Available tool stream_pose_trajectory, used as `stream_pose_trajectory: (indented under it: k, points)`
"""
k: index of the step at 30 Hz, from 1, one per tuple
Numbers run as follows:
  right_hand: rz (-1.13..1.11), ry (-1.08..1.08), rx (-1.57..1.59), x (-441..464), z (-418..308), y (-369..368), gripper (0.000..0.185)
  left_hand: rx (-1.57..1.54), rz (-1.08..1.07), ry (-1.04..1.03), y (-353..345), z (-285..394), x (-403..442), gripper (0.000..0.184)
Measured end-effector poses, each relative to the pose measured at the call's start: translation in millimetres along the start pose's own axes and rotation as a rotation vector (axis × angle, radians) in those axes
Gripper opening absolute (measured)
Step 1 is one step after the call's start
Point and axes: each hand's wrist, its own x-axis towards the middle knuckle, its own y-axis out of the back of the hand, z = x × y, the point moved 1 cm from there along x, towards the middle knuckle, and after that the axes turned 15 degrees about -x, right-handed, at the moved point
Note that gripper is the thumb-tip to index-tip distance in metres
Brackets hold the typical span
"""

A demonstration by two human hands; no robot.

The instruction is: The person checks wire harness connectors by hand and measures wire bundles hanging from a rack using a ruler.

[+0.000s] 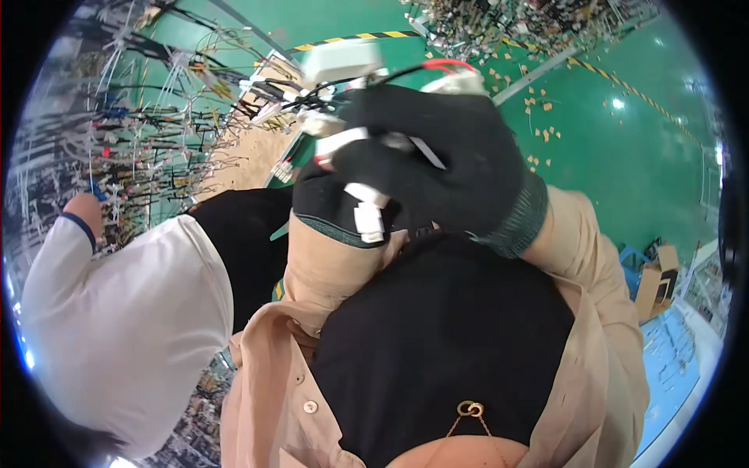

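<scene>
Both my hands wear black knit gloves and are close together in front of my chest. My right hand [452,156] is closed around a wire harness with black and red wires [449,65] and white plastic connectors [341,61]. My left hand [324,199] sits lower and to the left, partly covered by the right one; its fingers are mostly hidden. White connectors [369,221] hang by the left wrist. Motion blurs the hands, so which fingers pinch which wire cannot be made out.
At left, a person in a white top [148,304] reaches toward racks hung with many wire harnesses [148,140]. More harnesses [530,23] hang at the top. A cardboard box [658,285] and a light blue surface [667,355] are at right, above a green floor [593,148].
</scene>
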Motion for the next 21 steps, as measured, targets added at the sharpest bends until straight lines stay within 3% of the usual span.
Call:
stream_pose_trajectory:
  k: [1,3,7,11,13,14,15,17,18,19,20,21]
  points:
    - [0.048,0.137,-0.136,4.6,5.9,-4.5,0.023,0.051,-0.011,-0.015,-0.8,0.6,-2.6,0.051]
    - [-0.077,-0.010,-0.095,17.0,0.4,-7.2,0.024,0.079,-0.028,-0.044,7.5,1.9,-2.2,0.056]
    - [-0.085,0.055,-0.115,26.2,-3.4,-13.8,0.025,0.258,-0.003,-0.119,6.7,-3.9,-6.2,0.060]
    - [-0.126,0.088,-0.145,29.2,-5.5,-15.5,0.024,0.260,-0.003,-0.041,9.6,-3.1,-12.9,0.062]
    - [-0.154,0.076,-0.170,30.6,-6.2,-16.4,0.021,0.112,0.061,0.028,10.3,-0.1,-11.4,0.059]
    - [-0.124,0.169,-0.207,28.7,-3.7,-18.2,0.019,-0.036,0.122,0.078,9.2,5.2,-8.8,0.056]
    - [-0.092,0.267,-0.245,26.6,2.9,-21.6,0.018,-0.055,0.093,0.085,11.4,4.9,-7.3,0.051]
    - [-0.187,0.206,-0.249,26.0,7.5,-21.2,0.017,-0.135,0.062,0.110,16.6,2.1,-1.4,0.046]
    - [-0.111,0.292,-0.294,28.4,17.8,-26.5,0.016,-0.150,0.056,0.099,19.5,0.0,3.9,0.045]
    - [-0.097,0.187,-0.166,31.2,17.8,-27.3,0.017,-0.171,0.052,0.095,21.2,-1.0,8.1,0.044]
    - [-0.252,-0.024,-0.086,35.2,13.8,-20.1,0.021,-0.185,0.061,0.092,24.5,-4.0,12.4,0.043]
    - [-0.239,-0.023,-0.061,35.2,23.4,-26.0,0.026,-0.196,0.070,0.098,29.7,-8.7,15.6,0.042]
